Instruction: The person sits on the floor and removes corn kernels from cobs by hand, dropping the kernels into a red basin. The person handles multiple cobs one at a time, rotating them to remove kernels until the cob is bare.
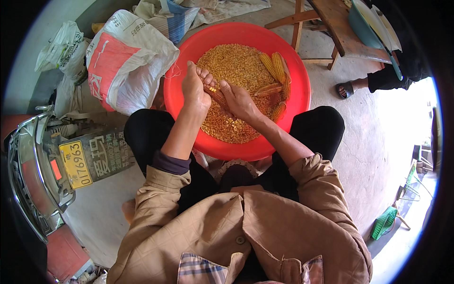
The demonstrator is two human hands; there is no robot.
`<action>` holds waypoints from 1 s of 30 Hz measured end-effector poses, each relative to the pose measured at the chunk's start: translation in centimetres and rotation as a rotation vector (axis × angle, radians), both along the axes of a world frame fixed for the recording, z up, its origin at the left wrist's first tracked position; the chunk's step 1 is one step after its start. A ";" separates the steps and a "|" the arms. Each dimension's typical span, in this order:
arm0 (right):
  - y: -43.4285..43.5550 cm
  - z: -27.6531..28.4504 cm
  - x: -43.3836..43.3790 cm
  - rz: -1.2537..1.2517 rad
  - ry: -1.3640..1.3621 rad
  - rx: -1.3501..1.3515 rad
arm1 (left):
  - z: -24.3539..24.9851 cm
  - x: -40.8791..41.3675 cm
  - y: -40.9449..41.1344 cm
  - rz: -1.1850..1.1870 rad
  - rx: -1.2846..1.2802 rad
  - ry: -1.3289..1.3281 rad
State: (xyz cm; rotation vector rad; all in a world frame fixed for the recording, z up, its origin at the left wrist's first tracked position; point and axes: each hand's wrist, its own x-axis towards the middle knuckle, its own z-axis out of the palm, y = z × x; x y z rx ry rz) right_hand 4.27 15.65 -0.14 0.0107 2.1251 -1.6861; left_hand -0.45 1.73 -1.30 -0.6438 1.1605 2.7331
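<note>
Both my hands grip one corn cob (219, 97) above a red plastic basin (177, 92). My left hand (197, 87) wraps its upper left end, and my right hand (240, 102) closes around the lower right part. Much of the cob looks stripped and reddish, with a few yellow kernels still attached near my left fingers. Loose corn kernels (227, 58) fill the basin beneath. Several ears of corn (278, 67) with their kernels on lie along the basin's right inner side. The basin sits between my knees.
A white and red woven sack (117, 60) stands open left of the basin. An electric scooter (39, 170) with a yellow plate is at the left. At upper right are a wooden bench (340, 25), a teal bowl (365, 28) and another person's sandalled foot (344, 90).
</note>
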 end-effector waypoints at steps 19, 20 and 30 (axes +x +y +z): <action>4.4 -2.7 -0.7 0.173 0.214 -0.023 | 0.0 -1.4 -2.5 0.168 0.167 -0.016; 4.2 -2.6 -0.4 0.182 0.246 -0.022 | -0.1 -1.5 -2.6 0.188 0.164 -0.003; 1.6 -1.7 0.6 -0.030 -0.019 -0.152 | 0.9 -1.1 -2.9 0.182 0.221 0.095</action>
